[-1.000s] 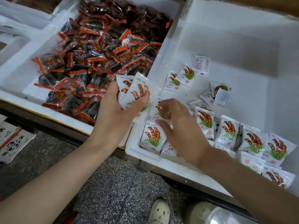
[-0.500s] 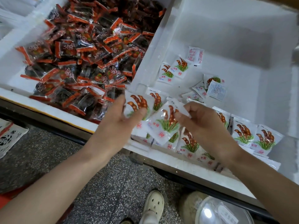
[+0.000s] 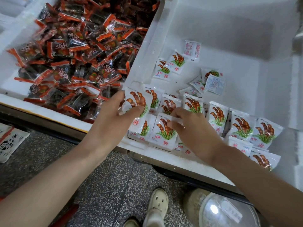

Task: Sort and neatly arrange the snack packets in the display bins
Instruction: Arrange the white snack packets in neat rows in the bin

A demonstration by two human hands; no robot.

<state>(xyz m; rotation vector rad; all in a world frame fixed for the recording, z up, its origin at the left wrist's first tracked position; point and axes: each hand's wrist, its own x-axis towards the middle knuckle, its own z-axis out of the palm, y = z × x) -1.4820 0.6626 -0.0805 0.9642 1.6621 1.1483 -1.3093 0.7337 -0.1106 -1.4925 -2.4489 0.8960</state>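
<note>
Two white foam bins sit side by side. The right bin (image 3: 237,51) holds white tamarind packets, several standing in rows (image 3: 242,126) along its near wall and a few loose (image 3: 175,63) further back. My left hand (image 3: 108,122) grips a small stack of white packets (image 3: 136,102) at the bin's near left corner. My right hand (image 3: 195,133) pinches the top edge of a standing white packet (image 3: 164,131) in the front row. The left bin (image 3: 9,66) is heaped with dark red-and-clear packets (image 3: 85,46).
Below the bins lies a speckled grey floor (image 3: 106,177) with a person's pale shoe (image 3: 157,205). A clear plastic dome lid (image 3: 229,212) sits at bottom right. A white patterned bag (image 3: 9,141) lies on the floor at left.
My right hand has lowered the packet it took from my left hand into the front row. My left hand stays at the corner with its stack. The view shifted slightly.
</note>
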